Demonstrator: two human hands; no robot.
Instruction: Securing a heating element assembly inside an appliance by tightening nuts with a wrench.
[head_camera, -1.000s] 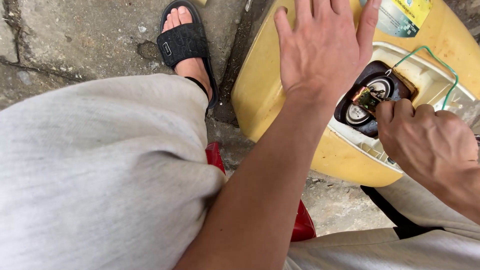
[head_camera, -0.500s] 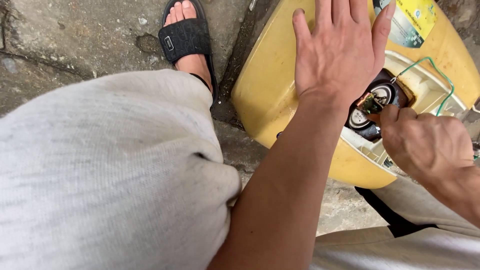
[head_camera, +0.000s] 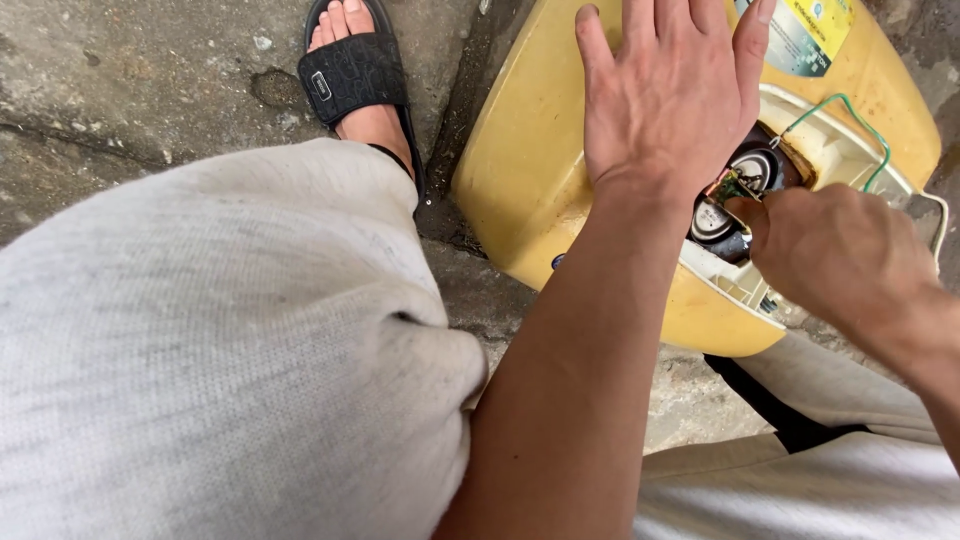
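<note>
Left hand (head_camera: 670, 95) flat, fingers spread, pressing on the yellow plastic housing (head_camera: 520, 170) lying on the concrete ground (head_camera: 150, 80). Right hand (head_camera: 840, 260) curled, fingertips pinching a small part at the round motor (head_camera: 745, 180) in the housing's opening. Green wire (head_camera: 840, 105) loops alongside.

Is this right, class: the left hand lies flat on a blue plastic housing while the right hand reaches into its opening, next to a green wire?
Not quite. In the head view the housing is yellow, not blue. The rest holds: the left hand lies flat on it, and the right hand reaches into its opening beside the green wire.
</note>
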